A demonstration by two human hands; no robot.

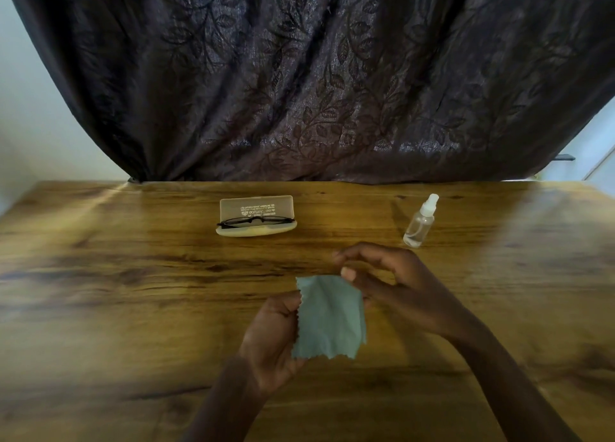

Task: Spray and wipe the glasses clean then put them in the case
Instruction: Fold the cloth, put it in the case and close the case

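Observation:
Black-framed glasses (256,221) lie folded in the open pale case (256,208) at the far middle of the table, its clear lid standing up behind them. A small clear spray bottle (420,223) with a white cap stands to the right of the case. Near the front, my left hand (271,338) grips the left edge of a pale blue-green cleaning cloth (329,318) held above the table. My right hand (389,281) is at the cloth's upper right corner with curled fingers; whether it pinches the cloth is unclear.
The wooden table (133,275) runs the full width of the view. A dark leaf-patterned curtain (316,75) hangs behind its far edge, with pale wall at both sides.

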